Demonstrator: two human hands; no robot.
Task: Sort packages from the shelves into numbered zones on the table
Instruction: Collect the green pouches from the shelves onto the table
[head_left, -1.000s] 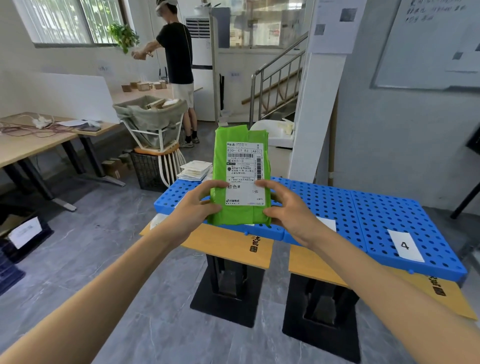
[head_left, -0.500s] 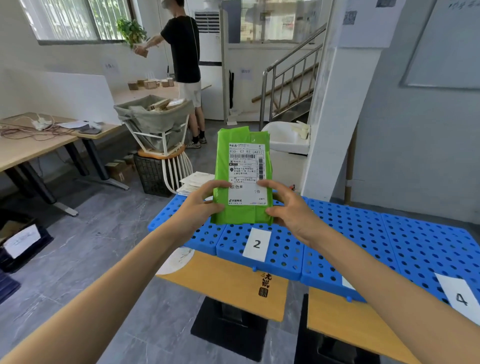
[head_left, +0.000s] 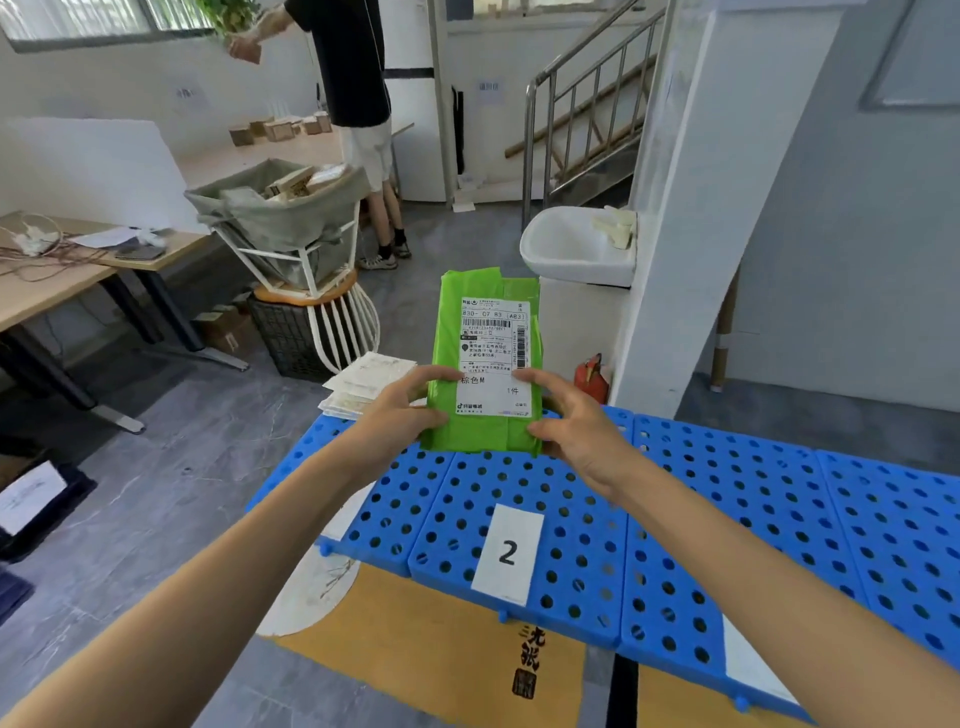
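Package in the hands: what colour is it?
Bright green package with a white label, head view.

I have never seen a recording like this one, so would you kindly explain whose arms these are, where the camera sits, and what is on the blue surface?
There is no machine here. A person wears a wide-angle camera on the head, so this single picture looks forward and down along their own bare arms. The left hand and the right hand each grip one side of a green package, holding it upright with its white shipping label facing the camera. Below it is a table topped with blue perforated panels. A white card marked 2 lies on one panel and names a sorting zone. I cannot tell whether the package's lower edge touches the panels. In the background another person stands, facing away.
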